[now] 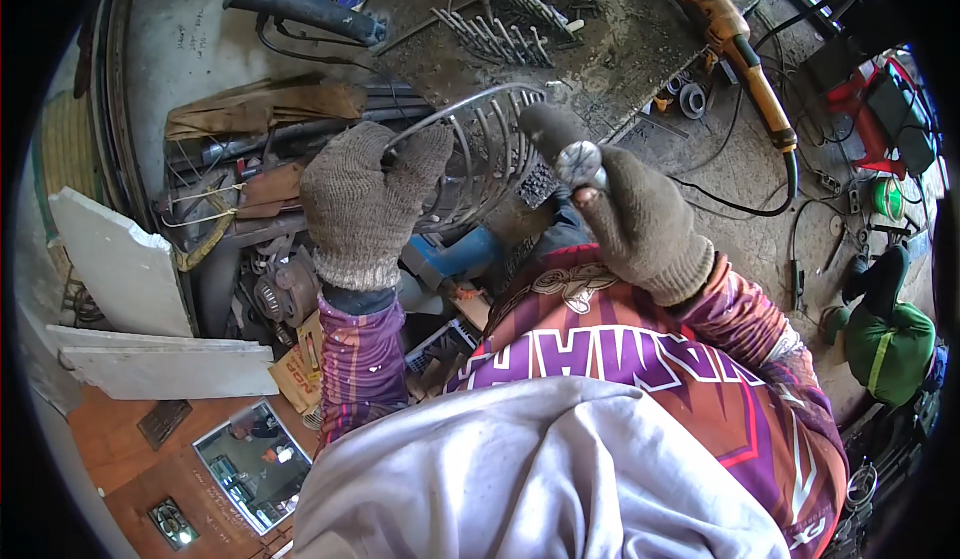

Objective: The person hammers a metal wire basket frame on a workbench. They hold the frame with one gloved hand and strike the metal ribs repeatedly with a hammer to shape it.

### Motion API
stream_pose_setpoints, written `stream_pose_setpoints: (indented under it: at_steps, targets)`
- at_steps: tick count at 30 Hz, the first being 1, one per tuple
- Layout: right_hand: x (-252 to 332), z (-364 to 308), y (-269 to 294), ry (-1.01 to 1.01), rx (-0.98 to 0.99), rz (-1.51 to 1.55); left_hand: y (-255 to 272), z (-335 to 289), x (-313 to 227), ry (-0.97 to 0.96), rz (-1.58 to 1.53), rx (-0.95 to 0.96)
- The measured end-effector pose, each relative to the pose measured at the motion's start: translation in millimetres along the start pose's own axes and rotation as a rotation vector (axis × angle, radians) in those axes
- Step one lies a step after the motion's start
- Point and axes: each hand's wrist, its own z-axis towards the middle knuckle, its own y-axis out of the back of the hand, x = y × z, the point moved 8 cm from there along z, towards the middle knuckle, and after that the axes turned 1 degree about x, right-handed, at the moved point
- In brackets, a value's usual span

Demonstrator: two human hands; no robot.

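Note:
My left hand, in a grey-brown knit glove, is closed at the end of a curved metal rod. That rod belongs to a basket-like rack of bent rods. My right hand, gloved too, with a bare fingertip showing, grips what looks like a hammer. Its head is a thick dark cylinder with a shiny round face turned up; the handle is hidden by the hand. The head is above the right end of the rack; whether it touches cannot be told.
A dirty metal worktop bears rows of short rods. An orange angle grinder lies at its right with a trailing cord. Left are white boards, brown sheeting and scrap. At far right is a person in green.

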Motion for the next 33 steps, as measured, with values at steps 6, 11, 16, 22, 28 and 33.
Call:
stream_pose_setpoints:
  at_steps: [6, 11, 16, 22, 28, 33]
  targets:
    - [3, 2, -11, 0.004, 0.065, -0.102, 4, -3, -10, -0.009, 0.037, -0.012]
    - [19, -1, 6, -0.033, 0.086, -0.092, 4, -5, -11, -0.015, 0.048, -0.019]
    - [34, -10, 18, 0.259, -0.119, 0.178, 2, -2, -7, -0.007, -0.034, -0.016]
    - [18, -7, 10, 0.052, -0.059, -0.131, 4, -7, -10, 0.028, 0.034, 0.041]
    - [18, -10, 11, 0.071, -0.066, -0.102, 8, -2, -12, -0.04, 0.009, -0.046]
    - [10, 0, -6, -0.027, 0.102, -0.154, 6, -4, -16, -0.06, 0.02, -0.043]
